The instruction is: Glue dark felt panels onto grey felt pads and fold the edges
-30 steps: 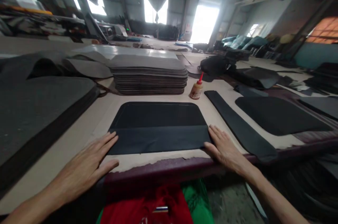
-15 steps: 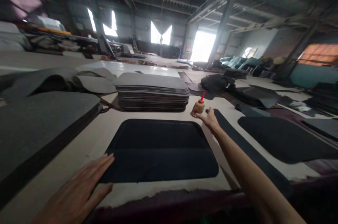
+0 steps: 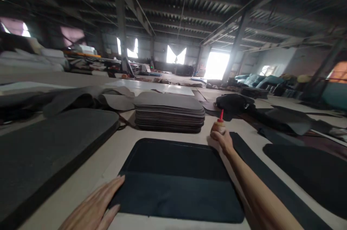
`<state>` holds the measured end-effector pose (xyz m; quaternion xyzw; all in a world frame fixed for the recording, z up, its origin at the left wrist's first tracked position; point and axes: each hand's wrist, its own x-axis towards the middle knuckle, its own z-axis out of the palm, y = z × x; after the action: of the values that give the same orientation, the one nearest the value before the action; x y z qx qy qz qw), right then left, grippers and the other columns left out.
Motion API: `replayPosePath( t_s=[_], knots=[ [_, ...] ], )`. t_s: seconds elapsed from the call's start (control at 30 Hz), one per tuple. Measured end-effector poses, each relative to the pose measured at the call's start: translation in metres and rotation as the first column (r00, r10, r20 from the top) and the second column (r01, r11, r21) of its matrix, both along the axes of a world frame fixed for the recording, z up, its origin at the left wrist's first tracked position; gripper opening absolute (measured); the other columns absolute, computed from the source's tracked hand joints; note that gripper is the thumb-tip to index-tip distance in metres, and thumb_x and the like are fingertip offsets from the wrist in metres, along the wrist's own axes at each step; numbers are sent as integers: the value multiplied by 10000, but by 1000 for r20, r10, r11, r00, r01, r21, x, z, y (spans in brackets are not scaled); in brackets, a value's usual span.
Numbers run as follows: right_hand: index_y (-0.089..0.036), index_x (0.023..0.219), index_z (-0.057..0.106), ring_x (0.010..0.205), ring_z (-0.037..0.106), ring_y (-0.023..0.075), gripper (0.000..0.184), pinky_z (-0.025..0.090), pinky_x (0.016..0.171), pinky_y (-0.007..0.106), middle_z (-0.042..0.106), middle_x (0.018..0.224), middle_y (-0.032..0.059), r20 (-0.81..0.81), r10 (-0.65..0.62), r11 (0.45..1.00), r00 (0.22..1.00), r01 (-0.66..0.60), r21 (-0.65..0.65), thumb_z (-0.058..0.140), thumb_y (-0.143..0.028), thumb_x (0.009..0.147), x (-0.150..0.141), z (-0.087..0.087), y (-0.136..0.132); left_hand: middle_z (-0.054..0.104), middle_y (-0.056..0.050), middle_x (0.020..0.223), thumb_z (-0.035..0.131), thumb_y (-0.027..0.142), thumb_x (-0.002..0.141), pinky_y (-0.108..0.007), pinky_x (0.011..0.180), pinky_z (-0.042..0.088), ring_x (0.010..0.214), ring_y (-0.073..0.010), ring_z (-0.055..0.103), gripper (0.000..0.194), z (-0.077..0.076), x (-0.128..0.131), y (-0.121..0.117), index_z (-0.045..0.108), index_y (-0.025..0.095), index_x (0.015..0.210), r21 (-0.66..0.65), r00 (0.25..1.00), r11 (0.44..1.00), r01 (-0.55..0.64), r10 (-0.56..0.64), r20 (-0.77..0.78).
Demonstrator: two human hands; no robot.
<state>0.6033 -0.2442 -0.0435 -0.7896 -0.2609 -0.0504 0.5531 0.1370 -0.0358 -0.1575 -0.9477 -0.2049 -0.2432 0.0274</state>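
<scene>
The only view is worn on the head, standing close over the near edge of the worktop [image 3: 126, 141] and facing 12 o'clock, forward and down. The dark panel [image 3: 176, 181] lies nearest, at 6 o'clock; the far windows [image 3: 176, 55] sit at 12, the bright doorway [image 3: 217, 65] toward 1.

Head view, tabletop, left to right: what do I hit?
Wide dark stack → tall stack of sheets → red-tipped bottle, right hand on it → long dark strip → dark rounded sheet.
</scene>
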Motion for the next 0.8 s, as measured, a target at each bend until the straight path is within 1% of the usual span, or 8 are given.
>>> replayPosePath(
  t_s=[0.07,0.13,0.2,0.3,0.4,0.53,0.6,0.8],
  knots=[
    [-164,966,610,772,628,259,392,519,696,391,668,819,64,-21,30,999,999,-31,-43,673,-421,677,-4,5,-10,530,14,1488,510,383,953,-362,1043,541,1267,-234,600,661,12,1,-8,246,372,1560,-29,1000,1000,8,-8,-6],
    [-182,1019,612,807,638,261,406,521,722,384,684,880,64,-31,170,979,985,-172,-108,682,-393,679,-15,8,-20,534,-33,1487,506,386,961,-387,1094,495,1294,-247,579,629,27,3,-18,297,303,1549,-94,999,996,4,-7,-35],
    [-191,1101,614,850,653,259,445,524,745,367,697,952,62,-63,368,905,928,-373,-205,689,-355,694,-35,10,-28,486,-90,1524,482,366,971,-417,1151,430,1353,-262,520,607,41,7,-26,320,226,1539,-195,997,981,9,-24,-75],
    [-192,1200,592,849,666,250,535,532,710,331,703,1004,58,-155,514,775,844,-534,-338,729,-352,708,-77,15,-35,442,-123,1553,484,327,967,-444,1192,372,1411,-253,449,714,53,12,-33,151,179,1580,-316,996,949,8,-34,-78],
    [-216,1205,577,803,659,226,530,528,645,295,700,978,35,-196,548,719,813,-578,-387,737,-392,731,-125,24,-36,386,-131,1587,508,314,955,-456,1214,327,1452,-242,383,830,57,14,-37,-16,179,1584,-391,997,920,-11,-21,-78],
    [-227,1150,594,738,641,199,439,521,594,282,687,938,24,-222,638,661,737,-672,-333,682,-438,775,-176,34,-24,350,-139,1605,523,329,951,-466,1212,320,1466,-254,357,888,60,13,-39,-95,193,1573,-441,998,897,-5,-26,-64],
    [-224,1100,613,722,629,191,377,514,598,285,679,903,19,-195,672,640,714,-693,-332,647,-451,800,-192,35,-13,365,-147,1596,509,332,960,-469,1197,339,1457,-256,373,881,59,13,-38,-112,196,1570,-461,998,888,0,-25,-50],
    [-211,1017,641,799,604,194,289,472,699,309,658,910,17,0,728,628,685,-667,-400,612,-437,839,-218,30,20,382,-137,1588,497,294,968,-451,1188,352,1442,-241,400,842,51,15,-34,-83,214,1573,-463,1000,886,27,-30,1]
  ],
)
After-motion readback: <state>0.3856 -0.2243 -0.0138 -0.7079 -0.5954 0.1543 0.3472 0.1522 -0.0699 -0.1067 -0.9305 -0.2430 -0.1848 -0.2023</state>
